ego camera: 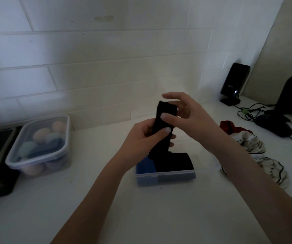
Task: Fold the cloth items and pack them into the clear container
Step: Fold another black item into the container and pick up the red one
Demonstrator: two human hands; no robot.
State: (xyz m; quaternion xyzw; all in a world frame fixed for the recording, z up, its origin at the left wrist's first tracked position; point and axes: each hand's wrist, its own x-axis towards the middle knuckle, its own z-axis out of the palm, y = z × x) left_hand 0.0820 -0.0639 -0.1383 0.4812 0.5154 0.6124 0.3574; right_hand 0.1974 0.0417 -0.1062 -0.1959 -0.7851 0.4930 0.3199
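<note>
Black cloth (163, 125): narrow folded strip, held upright at frame centre above the clear container (165, 175), which holds blue and black folded pieces. My left hand (141, 136) grips its lower part, fingers curled round. My right hand (185, 111) pinches its upper part, remaining fingers spread. White counter (106, 199); tiled wall behind; unfolded pile (258, 148) at right.

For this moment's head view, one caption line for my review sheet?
Both hands, left and right, fold a black cloth above the clear container already holding folded items.
</note>
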